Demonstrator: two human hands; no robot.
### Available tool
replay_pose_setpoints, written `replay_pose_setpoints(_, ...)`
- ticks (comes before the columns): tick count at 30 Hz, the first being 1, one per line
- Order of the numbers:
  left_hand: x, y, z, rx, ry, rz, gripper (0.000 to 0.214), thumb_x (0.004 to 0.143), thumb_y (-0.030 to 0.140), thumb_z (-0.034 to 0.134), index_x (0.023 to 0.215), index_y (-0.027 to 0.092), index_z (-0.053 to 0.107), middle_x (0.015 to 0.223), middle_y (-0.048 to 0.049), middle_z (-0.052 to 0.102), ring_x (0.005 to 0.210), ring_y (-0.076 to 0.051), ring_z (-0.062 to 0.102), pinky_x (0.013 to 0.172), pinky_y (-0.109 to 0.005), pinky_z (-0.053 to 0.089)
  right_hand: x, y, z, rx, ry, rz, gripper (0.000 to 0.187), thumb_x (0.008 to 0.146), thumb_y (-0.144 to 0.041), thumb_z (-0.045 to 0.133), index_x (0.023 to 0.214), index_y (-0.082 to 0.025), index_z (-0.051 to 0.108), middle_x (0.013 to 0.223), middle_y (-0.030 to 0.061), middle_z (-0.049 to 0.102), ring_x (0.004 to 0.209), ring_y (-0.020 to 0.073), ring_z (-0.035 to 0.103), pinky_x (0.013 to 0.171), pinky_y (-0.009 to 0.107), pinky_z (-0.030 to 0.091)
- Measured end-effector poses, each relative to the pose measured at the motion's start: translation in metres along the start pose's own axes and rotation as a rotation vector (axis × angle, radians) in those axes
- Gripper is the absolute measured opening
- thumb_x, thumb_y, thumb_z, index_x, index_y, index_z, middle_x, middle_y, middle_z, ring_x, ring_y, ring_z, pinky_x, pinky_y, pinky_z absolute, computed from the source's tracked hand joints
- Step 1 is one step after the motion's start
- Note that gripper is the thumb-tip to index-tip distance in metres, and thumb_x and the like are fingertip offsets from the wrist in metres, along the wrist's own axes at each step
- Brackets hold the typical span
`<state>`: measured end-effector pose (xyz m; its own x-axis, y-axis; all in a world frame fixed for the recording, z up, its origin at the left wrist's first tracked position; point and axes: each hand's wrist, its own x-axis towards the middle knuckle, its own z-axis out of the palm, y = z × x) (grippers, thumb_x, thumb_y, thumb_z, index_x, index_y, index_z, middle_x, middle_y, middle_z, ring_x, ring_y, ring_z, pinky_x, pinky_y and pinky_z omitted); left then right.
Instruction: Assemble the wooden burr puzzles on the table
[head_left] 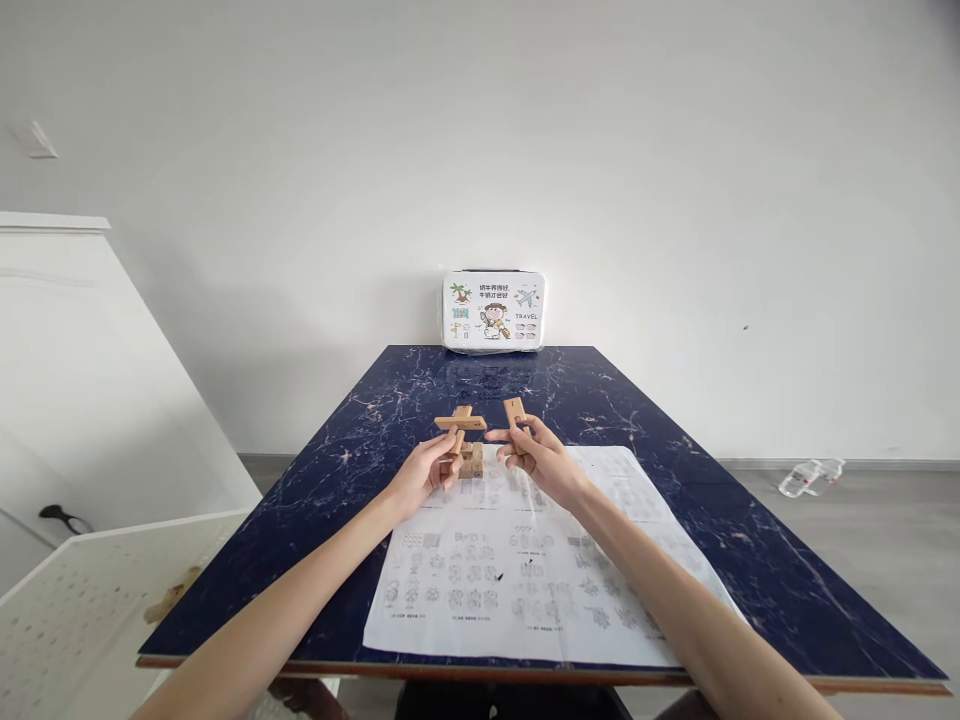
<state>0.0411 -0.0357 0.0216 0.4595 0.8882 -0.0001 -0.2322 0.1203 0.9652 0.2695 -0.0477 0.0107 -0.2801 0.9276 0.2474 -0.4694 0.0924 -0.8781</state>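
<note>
Left hand (424, 475) grips a wooden cross (460, 424) of joined blocks, raised above the table (360, 430). Right hand (538, 458) pinches a single block (515, 413), held upright just beside the cross, not touching. Loose blocks (472, 462) sit on the sheet (525, 570) between the hands. Case (493, 310) against the wall.

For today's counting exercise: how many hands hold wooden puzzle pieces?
2: the left hand grips crossed pieces, the right hand pinches a single piece, both above the instruction sheet.
</note>
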Motion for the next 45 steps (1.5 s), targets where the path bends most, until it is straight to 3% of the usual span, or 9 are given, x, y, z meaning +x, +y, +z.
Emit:
replay_pose_setpoints(4,-0.002,0.004,0.002,-0.028,-0.009,-0.012,0.031,0.094,0.045,0.065,0.091,0.015,0.06,0.061,0.0045,0.05,0.042,-0.007,0.045,0.045,-0.02,0.036,-0.001,0.001,0.0,-0.072,-0.002,0.022,0.046,0.084,-0.056,0.075,0.112,-0.025,0.054,0.09,0.0002,0.065,0.063,0.0113,0.056,0.054,0.025,0.041)
replay_pose_setpoints(9,-0.004,0.006,0.004,-0.051,-0.031,-0.042,0.027,0.095,0.041,0.063,0.087,0.015,0.059,0.06,0.0052,0.047,0.042,-0.006,0.043,0.045,-0.02,0.036,-0.003,0.0,0.004,-0.022,-0.033,0.043,0.039,0.087,-0.056,0.073,0.097,-0.023,0.055,0.069,-0.0073,0.033,0.053,0.0074,0.026,0.048,0.023,0.021)
replay_pose_setpoints(13,-0.005,0.007,0.006,-0.057,-0.067,-0.069,0.029,0.096,0.042,0.062,0.083,0.016,0.056,0.059,0.0051,0.047,0.042,-0.006,0.043,0.046,-0.021,0.035,-0.007,-0.006,0.011,0.052,-0.083,0.077,0.036,0.088,-0.05,0.075,0.092,-0.023,0.051,0.071,-0.0069,0.023,0.057,0.0095,0.019,0.05,0.025,0.018)
replay_pose_setpoints(19,-0.006,0.008,0.007,-0.059,-0.103,-0.088,0.032,0.095,0.041,0.063,0.077,0.017,0.052,0.059,0.0051,0.045,0.042,-0.006,0.042,0.046,-0.022,0.037,-0.009,-0.009,0.017,0.069,-0.117,0.101,0.035,0.089,-0.048,0.074,0.094,-0.024,0.049,0.072,-0.0063,0.023,0.058,0.0111,0.019,0.051,0.026,0.018)
replay_pose_setpoints(24,-0.005,0.007,0.005,-0.045,-0.134,-0.105,0.029,0.096,0.042,0.062,0.083,0.017,0.057,0.058,0.0057,0.044,0.04,-0.006,0.038,0.046,-0.022,0.037,-0.01,-0.005,0.016,0.068,-0.179,0.112,0.036,0.089,-0.049,0.073,0.105,-0.026,0.05,0.069,-0.0074,0.023,0.057,0.0107,0.017,0.052,0.025,0.017)
replay_pose_setpoints(31,-0.007,0.005,0.005,-0.066,-0.141,-0.127,0.026,0.094,0.041,0.064,0.089,0.016,0.061,0.059,0.0051,0.047,0.04,-0.006,0.038,0.046,-0.022,0.037,-0.013,-0.007,0.021,0.059,-0.214,0.142,0.044,0.089,-0.048,0.073,0.116,-0.033,0.042,0.067,-0.0079,0.035,0.055,0.0104,0.027,0.055,0.024,0.023)
replay_pose_setpoints(45,-0.006,0.002,0.001,-0.113,-0.223,-0.157,0.027,0.096,0.04,0.064,0.088,0.014,0.061,0.059,0.0028,0.051,0.041,-0.007,0.042,0.045,-0.022,0.036,-0.012,-0.002,0.02,0.041,-0.203,0.099,0.045,0.09,-0.048,0.072,0.117,-0.031,0.041,0.067,-0.008,0.05,0.051,0.0095,0.034,0.053,0.025,0.026)
